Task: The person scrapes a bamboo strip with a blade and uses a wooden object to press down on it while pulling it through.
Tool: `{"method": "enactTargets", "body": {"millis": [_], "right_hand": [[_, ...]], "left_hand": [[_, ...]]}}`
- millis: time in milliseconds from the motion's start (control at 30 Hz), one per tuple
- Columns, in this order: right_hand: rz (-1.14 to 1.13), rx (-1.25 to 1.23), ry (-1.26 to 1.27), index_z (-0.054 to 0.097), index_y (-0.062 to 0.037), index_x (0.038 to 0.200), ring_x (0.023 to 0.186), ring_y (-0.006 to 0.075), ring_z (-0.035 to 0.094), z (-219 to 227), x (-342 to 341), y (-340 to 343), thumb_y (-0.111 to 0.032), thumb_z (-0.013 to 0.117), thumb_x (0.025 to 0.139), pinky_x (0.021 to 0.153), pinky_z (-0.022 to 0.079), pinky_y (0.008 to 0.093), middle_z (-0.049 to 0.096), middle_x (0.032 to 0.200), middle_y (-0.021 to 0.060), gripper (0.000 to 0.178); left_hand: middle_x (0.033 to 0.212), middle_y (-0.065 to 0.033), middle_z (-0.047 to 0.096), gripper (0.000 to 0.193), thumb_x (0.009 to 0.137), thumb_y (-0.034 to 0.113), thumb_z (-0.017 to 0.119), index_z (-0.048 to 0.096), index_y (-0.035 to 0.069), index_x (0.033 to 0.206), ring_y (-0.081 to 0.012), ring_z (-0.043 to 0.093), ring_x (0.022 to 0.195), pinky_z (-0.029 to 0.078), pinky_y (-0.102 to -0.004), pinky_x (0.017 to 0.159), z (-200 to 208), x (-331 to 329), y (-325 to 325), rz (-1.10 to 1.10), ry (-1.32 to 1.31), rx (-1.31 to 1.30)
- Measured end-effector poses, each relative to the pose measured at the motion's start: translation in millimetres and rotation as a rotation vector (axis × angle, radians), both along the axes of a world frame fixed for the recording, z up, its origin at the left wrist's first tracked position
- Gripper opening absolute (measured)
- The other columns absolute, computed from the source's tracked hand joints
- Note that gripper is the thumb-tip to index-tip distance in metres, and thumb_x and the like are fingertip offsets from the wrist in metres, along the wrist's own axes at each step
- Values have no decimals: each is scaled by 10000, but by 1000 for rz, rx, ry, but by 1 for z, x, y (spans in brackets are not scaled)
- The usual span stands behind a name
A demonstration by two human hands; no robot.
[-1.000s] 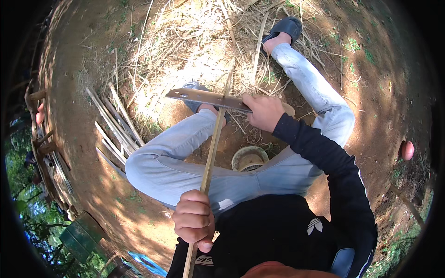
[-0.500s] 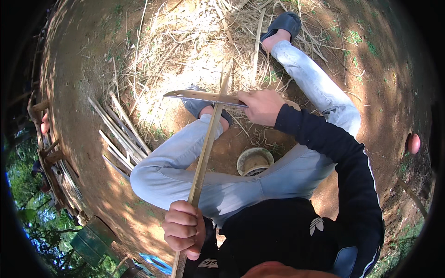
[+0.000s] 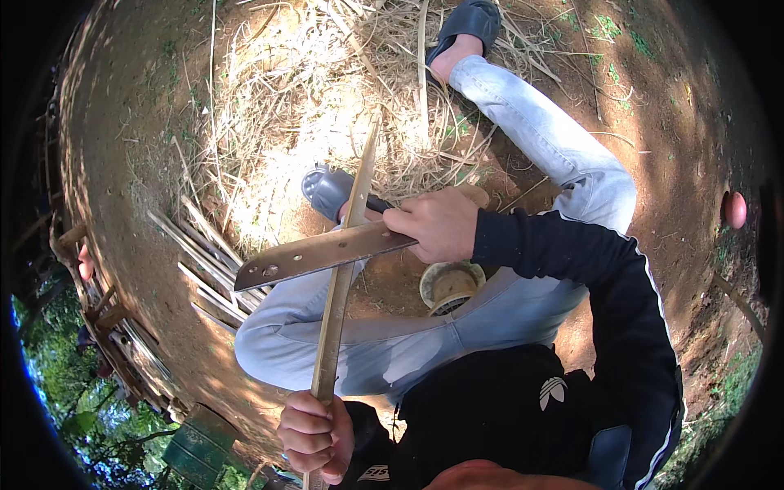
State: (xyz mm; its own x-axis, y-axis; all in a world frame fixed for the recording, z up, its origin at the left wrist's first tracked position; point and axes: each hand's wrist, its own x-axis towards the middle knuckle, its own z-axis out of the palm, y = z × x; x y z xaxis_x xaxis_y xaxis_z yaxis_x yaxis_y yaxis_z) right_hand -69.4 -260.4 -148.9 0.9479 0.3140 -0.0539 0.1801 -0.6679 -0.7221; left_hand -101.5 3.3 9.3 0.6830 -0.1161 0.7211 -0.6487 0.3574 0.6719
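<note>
My left hand (image 3: 314, 435) is wrapped round the near end of a long split bamboo strip (image 3: 331, 327), which slants away from me over my left leg. In my right hand (image 3: 437, 224) is a machete (image 3: 306, 260) with a broad, dark blade that has several round holes. Its blade lies across the upper side of the strip, about midway along, with the rounded tip pointing left. The machete's handle is mostly hidden by my right fingers. Past the blade, the strip's far end narrows to a point.
Pale shavings (image 3: 302, 106) cover the ground ahead. Several split strips (image 3: 200, 253) lie left of my knee. A round bucket (image 3: 451, 286) stands between my legs. My feet wear dark slippers (image 3: 327, 192). A reddish round object (image 3: 735, 210) is far right, a wooden frame (image 3: 90, 286) far left.
The machete has come down the strip toward me, and its tip has swung nearer and to the left. My left hand, still gripping the strip, appears slightly lower in view.
</note>
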Motion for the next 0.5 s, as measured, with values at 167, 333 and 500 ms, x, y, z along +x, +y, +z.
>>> {"method": "enactTargets", "body": {"millis": [167, 333, 500], "right_hand": [[-201, -66, 85, 542, -129, 998, 651, 335, 650, -36, 21, -25, -237, 610, 801, 542, 506, 453, 629, 711, 110, 236], [75, 84, -95, 537, -124, 1006, 665, 327, 664, 27, -2, 9, -244, 591, 829, 550, 515, 441, 633, 684, 116, 220], [-117, -158, 162, 543, -123, 1046, 677, 323, 671, -29, 24, -25, -270, 577, 852, 570, 526, 435, 646, 703, 129, 245]], "left_hand": [[466, 71, 330, 322, 801, 256, 638, 417, 163, 586, -71, 337, 422, 318, -241, 491, 1, 8, -7, 57, 40, -35], [529, 69, 274, 280, 772, 257, 612, 393, 183, 613, -91, 299, 500, 273, -267, 546, -2, -13, 9, 18, 52, 3], [513, 79, 274, 284, 782, 256, 619, 409, 183, 606, -82, 298, 471, 284, -250, 534, 1, -10, -9, -68, 6, 24]]}}
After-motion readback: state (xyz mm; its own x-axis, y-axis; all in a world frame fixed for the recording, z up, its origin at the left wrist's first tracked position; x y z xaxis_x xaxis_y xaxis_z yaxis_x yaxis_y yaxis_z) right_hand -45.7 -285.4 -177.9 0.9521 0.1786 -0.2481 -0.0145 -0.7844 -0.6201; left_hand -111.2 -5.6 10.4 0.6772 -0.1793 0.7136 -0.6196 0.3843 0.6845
